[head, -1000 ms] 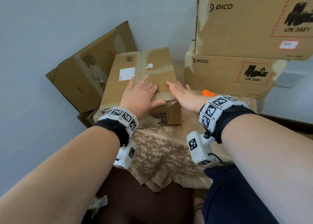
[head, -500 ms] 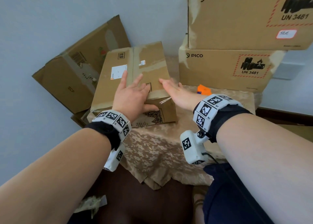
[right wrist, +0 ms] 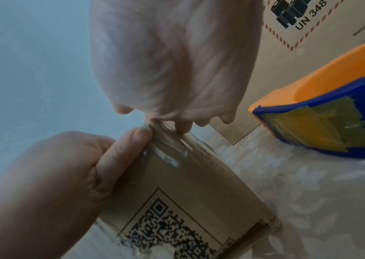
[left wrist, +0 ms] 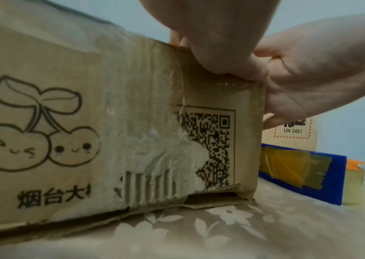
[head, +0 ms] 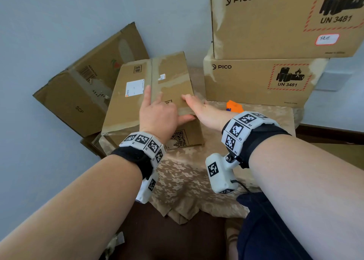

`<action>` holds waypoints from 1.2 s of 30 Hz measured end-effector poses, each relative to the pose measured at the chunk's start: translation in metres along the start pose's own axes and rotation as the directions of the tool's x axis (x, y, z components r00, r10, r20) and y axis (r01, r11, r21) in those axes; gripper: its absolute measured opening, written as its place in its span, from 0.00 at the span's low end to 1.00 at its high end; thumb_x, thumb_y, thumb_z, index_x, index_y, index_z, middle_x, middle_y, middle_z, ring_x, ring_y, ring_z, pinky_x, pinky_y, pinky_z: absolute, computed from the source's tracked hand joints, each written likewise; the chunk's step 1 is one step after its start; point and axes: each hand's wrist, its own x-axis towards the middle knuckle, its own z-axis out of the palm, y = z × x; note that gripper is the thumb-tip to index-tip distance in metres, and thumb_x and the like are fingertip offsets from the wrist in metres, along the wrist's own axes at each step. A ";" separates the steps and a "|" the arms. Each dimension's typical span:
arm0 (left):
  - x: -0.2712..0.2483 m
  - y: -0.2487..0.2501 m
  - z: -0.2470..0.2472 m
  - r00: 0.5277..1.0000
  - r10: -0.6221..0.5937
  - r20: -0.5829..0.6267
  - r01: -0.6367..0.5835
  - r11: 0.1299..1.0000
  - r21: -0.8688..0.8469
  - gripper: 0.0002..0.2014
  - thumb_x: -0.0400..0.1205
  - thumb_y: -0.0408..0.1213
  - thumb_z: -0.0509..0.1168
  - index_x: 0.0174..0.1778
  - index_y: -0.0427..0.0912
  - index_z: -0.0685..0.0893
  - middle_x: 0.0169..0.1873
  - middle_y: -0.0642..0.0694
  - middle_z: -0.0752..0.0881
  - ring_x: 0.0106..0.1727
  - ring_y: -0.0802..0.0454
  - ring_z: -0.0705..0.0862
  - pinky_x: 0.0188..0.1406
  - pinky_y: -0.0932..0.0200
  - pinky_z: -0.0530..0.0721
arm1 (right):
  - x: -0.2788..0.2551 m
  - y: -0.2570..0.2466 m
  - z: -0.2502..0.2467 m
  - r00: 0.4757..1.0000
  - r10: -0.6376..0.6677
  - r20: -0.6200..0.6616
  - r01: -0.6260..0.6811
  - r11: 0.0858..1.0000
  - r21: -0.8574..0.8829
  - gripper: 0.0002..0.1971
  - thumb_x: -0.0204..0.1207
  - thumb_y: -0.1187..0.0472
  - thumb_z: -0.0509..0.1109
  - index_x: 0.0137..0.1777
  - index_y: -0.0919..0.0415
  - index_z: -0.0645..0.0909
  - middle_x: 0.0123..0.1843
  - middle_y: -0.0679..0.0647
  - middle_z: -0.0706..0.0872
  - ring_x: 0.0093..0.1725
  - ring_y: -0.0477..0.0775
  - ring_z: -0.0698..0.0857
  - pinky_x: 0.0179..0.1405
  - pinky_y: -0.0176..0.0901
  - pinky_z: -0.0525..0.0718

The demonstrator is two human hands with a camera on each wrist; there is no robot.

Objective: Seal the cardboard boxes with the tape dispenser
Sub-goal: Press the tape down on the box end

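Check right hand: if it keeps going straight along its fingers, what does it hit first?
The right hand points along the right top edge of the small cardboard box, fingers already touching it. Past that edge, probably the wall; depth is unclear.

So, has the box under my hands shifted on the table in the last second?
No. In the head view the box sits at the same small gap from the lower PICO box as before, at the same angle.
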 end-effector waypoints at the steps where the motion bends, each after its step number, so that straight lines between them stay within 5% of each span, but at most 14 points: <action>1: 0.001 0.000 0.000 1.000 0.002 0.003 -0.002 1.000 0.004 0.45 0.71 0.72 0.32 0.45 0.42 0.86 0.53 0.44 0.89 0.79 0.49 0.67 0.79 0.42 0.33 | 0.000 0.000 0.000 1.000 -0.002 0.000 0.002 1.000 -0.002 0.28 0.88 0.46 0.33 0.86 0.51 0.46 0.87 0.49 0.43 0.84 0.47 0.38 0.77 0.41 0.35; 6: 0.001 0.000 0.001 1.000 0.015 0.013 -0.016 0.999 0.046 0.42 0.74 0.72 0.37 0.45 0.42 0.86 0.50 0.45 0.90 0.79 0.49 0.67 0.79 0.39 0.34 | 0.006 0.005 0.000 1.000 0.010 0.003 -0.010 1.000 -0.028 0.28 0.87 0.43 0.32 0.86 0.47 0.46 0.87 0.50 0.41 0.84 0.52 0.36 0.79 0.49 0.33; 11: -0.004 -0.003 -0.004 0.995 0.086 0.057 -0.092 0.990 0.111 0.42 0.71 0.76 0.49 0.55 0.39 0.82 0.59 0.41 0.86 0.81 0.47 0.64 0.80 0.40 0.38 | 0.019 0.014 0.005 0.999 0.037 0.011 -0.036 0.998 -0.055 0.31 0.82 0.34 0.31 0.84 0.39 0.45 0.86 0.48 0.39 0.84 0.58 0.34 0.80 0.64 0.33; 15: -0.001 -0.008 -0.012 0.989 0.105 0.104 -0.114 0.989 0.093 0.46 0.70 0.76 0.43 0.57 0.39 0.83 0.65 0.40 0.83 0.81 0.48 0.62 0.82 0.47 0.44 | 0.018 0.014 0.005 0.999 0.037 0.002 -0.036 0.999 -0.034 0.31 0.82 0.34 0.32 0.84 0.38 0.45 0.86 0.47 0.39 0.84 0.57 0.34 0.80 0.65 0.33; 20: -0.001 -0.010 0.001 0.999 0.041 -0.020 -0.042 0.998 -0.054 0.40 0.74 0.73 0.46 0.49 0.40 0.86 0.58 0.42 0.87 0.74 0.51 0.73 0.80 0.55 0.50 | 0.027 0.018 0.007 0.999 0.028 -0.015 -0.028 1.000 -0.005 0.32 0.82 0.33 0.32 0.85 0.40 0.46 0.86 0.48 0.40 0.84 0.58 0.35 0.80 0.64 0.34; 25: -0.001 -0.015 0.015 0.993 0.086 -0.079 -0.096 0.987 -0.127 0.37 0.73 0.70 0.54 0.52 0.38 0.85 0.62 0.40 0.85 0.73 0.50 0.75 0.80 0.55 0.50 | 0.035 0.023 0.010 1.000 -0.016 -0.011 0.016 0.999 -0.049 0.44 0.67 0.25 0.29 0.84 0.39 0.46 0.87 0.48 0.41 0.84 0.56 0.35 0.81 0.65 0.36; 29: -0.004 -0.025 0.025 0.979 0.141 -0.149 -0.168 0.967 -0.190 0.36 0.70 0.67 0.63 0.59 0.37 0.83 0.61 0.39 0.85 0.66 0.46 0.81 0.78 0.53 0.61 | 0.028 0.021 0.008 0.999 0.017 -0.036 -0.021 0.994 -0.106 0.34 0.76 0.29 0.29 0.83 0.34 0.46 0.87 0.46 0.42 0.84 0.61 0.36 0.80 0.68 0.37; 34: -0.002 -0.040 0.007 0.986 0.168 0.017 -0.160 0.960 -0.231 0.39 0.71 0.72 0.57 0.72 0.50 0.74 0.68 0.48 0.77 0.66 0.45 0.78 0.70 0.51 0.73 | 0.012 0.010 0.004 0.994 0.036 -0.103 -0.059 0.972 -0.227 0.27 0.83 0.36 0.34 0.82 0.34 0.49 0.87 0.48 0.44 0.84 0.63 0.40 0.81 0.66 0.40; 36: -0.002 -0.054 0.001 0.985 0.132 0.107 -0.097 0.954 -0.283 0.43 0.68 0.76 0.48 0.76 0.56 0.70 0.77 0.45 0.69 0.76 0.41 0.69 0.75 0.45 0.68 | 0.010 0.007 0.005 0.991 0.033 -0.129 -0.069 0.956 -0.285 0.27 0.83 0.36 0.36 0.82 0.33 0.50 0.87 0.49 0.44 0.84 0.64 0.41 0.80 0.68 0.41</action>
